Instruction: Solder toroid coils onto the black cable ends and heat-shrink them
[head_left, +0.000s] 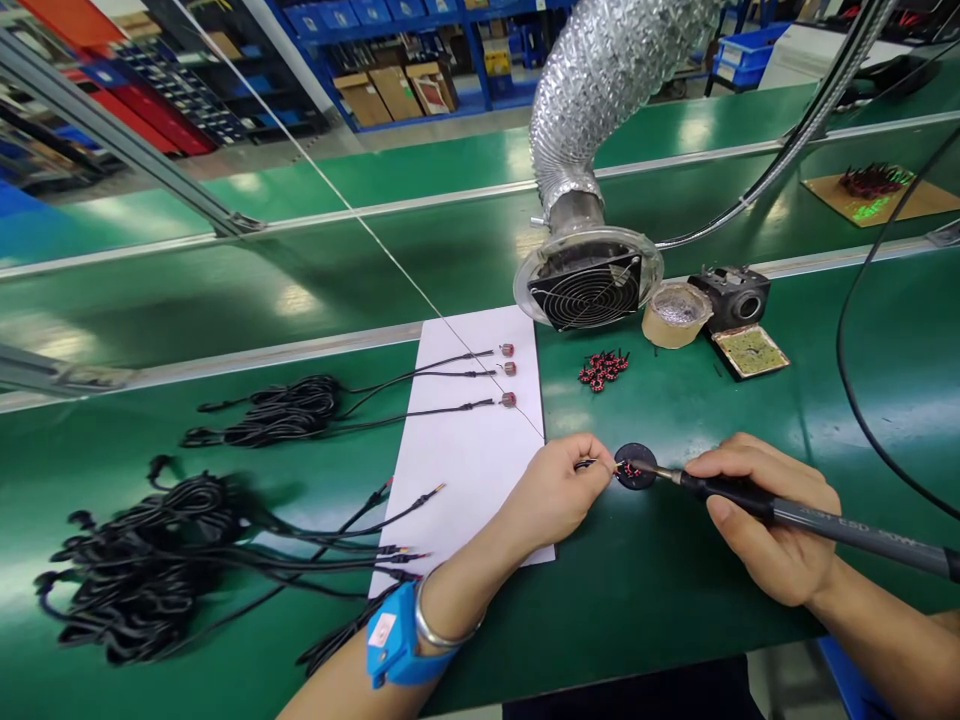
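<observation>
Your left hand [561, 492] pinched a wire [584, 464], your right hand [787, 562] a soldering iron [847, 525]; three cables [474, 406] seemed done, a bundle [169, 560] unfinished.

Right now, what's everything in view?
Soldering iron: one, dark, right
Disc: one, black, beneath iron's tip
Cables: many, black, left
Paper: one, white, centre
Cylinders: three, grey, on paper
Parts: pile, red-black, beyond disc
Fan: one, black, behind parts
Hose: one, silver, above fan
Tub: one, tan, beside fan
Tray: one, yellowish, right
Box: one, black, behind tray
Board: one, brown, far right
Shelves: several, blue, background
Cartons: several, brown, background
Bench: one, green, beneath
Wristband: one, blue, left wrist
Left hand: one, pinching cable
Right hand: one, holding iron
</observation>
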